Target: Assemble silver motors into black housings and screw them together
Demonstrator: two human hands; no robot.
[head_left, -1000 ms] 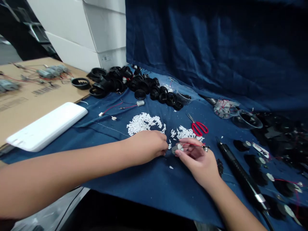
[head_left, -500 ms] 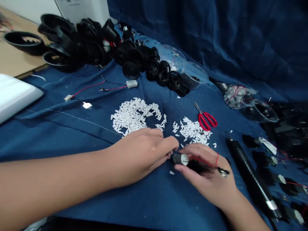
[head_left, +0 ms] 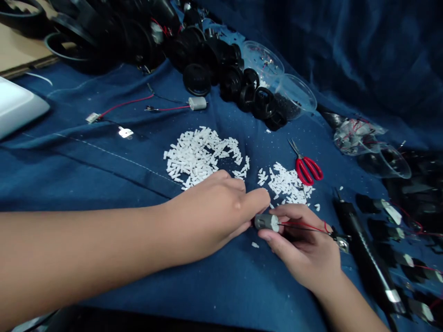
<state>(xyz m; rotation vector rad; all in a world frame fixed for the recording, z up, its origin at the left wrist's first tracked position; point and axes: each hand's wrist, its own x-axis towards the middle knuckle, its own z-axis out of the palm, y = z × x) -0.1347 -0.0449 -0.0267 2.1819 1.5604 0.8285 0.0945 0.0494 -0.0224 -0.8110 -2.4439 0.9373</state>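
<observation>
A small grey cylindrical motor (head_left: 266,222) with a white end cap sits between the thumb and fingers of my right hand (head_left: 308,244). Red and black wires (head_left: 304,226) run from its cap across that hand to a small metal piece (head_left: 342,244). My left hand (head_left: 214,214) is closed at the motor's other end; its fingertips are hidden, so what they pinch does not show. Beyond the hands lie a large pile of small white plastic pieces (head_left: 194,157) and a smaller pile (head_left: 287,184). One loose white piece (head_left: 255,245) rests below the motor.
Red-handled scissors (head_left: 308,170) lie beside the smaller pile. A black pen-shaped tool (head_left: 363,249) lies at the right, near several wired motors. Black plastic housings (head_left: 197,78) and clear plastic cups (head_left: 297,97) line the back. Another wired motor (head_left: 197,103) lies on the blue cloth (head_left: 104,184).
The view has shifted, so the cloth's contents sit differently in frame. Both hands stay together at the motor, whose wires now stretch straighter across my right hand.
</observation>
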